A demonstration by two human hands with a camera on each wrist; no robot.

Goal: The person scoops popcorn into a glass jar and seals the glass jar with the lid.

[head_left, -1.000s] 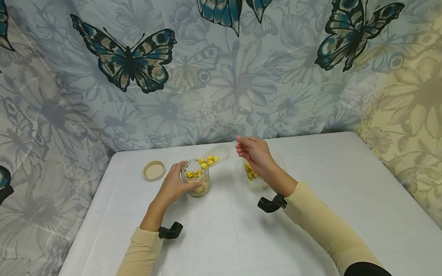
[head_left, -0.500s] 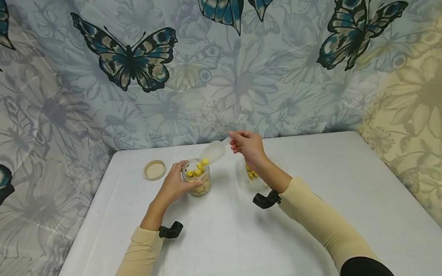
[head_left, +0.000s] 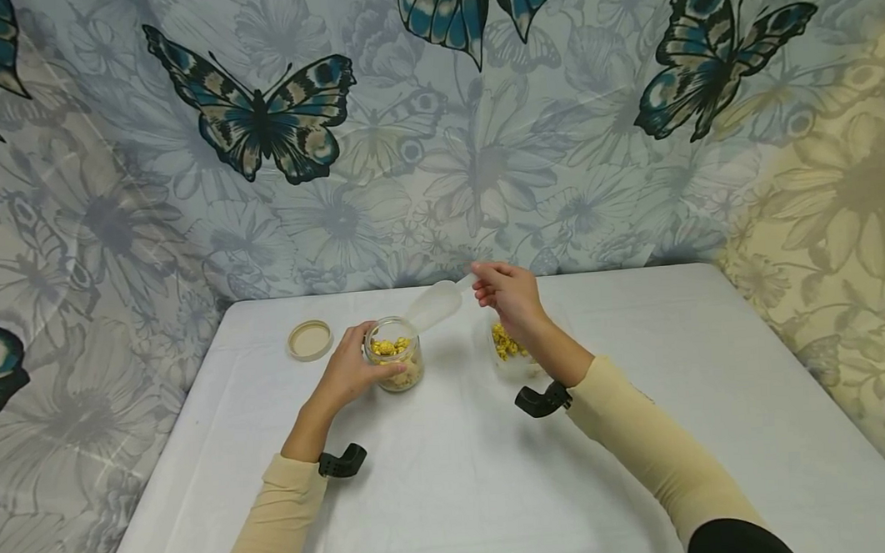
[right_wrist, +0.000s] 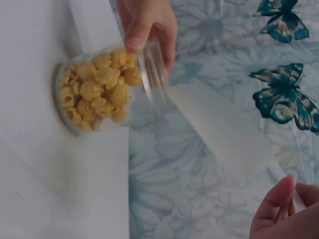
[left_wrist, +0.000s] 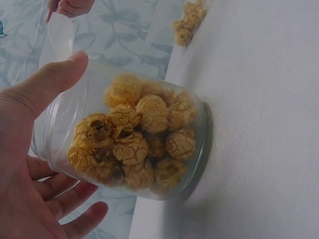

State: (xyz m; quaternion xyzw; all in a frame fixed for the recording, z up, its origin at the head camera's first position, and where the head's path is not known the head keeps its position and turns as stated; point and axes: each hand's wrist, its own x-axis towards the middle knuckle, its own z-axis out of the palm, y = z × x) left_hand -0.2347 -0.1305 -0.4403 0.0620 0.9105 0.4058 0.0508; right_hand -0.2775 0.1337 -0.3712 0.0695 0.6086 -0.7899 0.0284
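Note:
My left hand grips a clear glass jar near its neck, thumb on one side and fingers round the other. Yellow popcorn balls fill much of the jar, which stands upright on the table. My right hand pinches the thin handle of a translucent white scoop. The scoop is tilted with its tip at the jar's mouth, and no popcorn shows on it. Below my right hand sits a clear container with more popcorn, partly hidden by the wrist.
A round beige-rimmed lid lies on the table left of the jar. The white-covered table backs onto a butterfly-patterned cloth. A black wrist mount sticks out below the right wrist.
Popcorn that was on the scoop has slid into the jar. The scoop tipped up, and then my right hand drew back slightly to the right. My left hand has kept its place.

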